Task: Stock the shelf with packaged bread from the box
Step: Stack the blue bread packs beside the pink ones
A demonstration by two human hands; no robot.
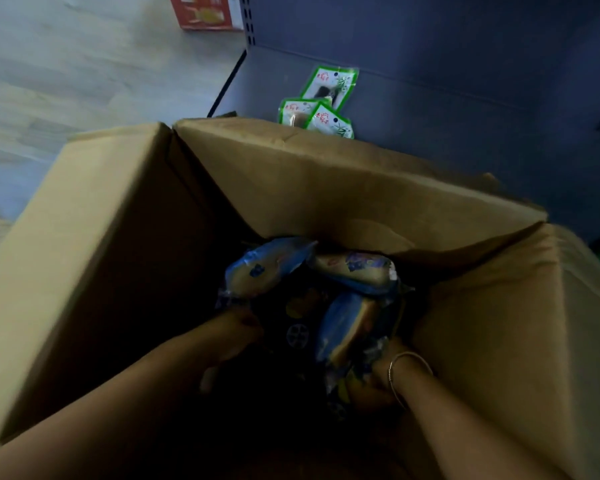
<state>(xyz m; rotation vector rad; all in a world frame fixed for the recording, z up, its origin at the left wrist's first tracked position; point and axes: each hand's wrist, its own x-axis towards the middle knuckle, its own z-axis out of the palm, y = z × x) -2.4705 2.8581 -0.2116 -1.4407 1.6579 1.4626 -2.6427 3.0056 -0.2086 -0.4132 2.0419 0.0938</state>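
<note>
Deep inside the cardboard box (118, 258), both hands are down among the blue-wrapped bread packs (355, 327): the left hand (234, 336) sits at the end of one pack, its fingers too shadowed to tell whether they grip, while the right hand (374, 382) clutches the crimped end of another. Held only by that thin film, a pack could slip or tear, or snag on a box flap coming out. Beyond the box, the dark blue shelf (447, 109) holds three green snack packets (321, 103), and a red carton (205, 12) stands on pale wood-look flooring (66, 71).
</note>
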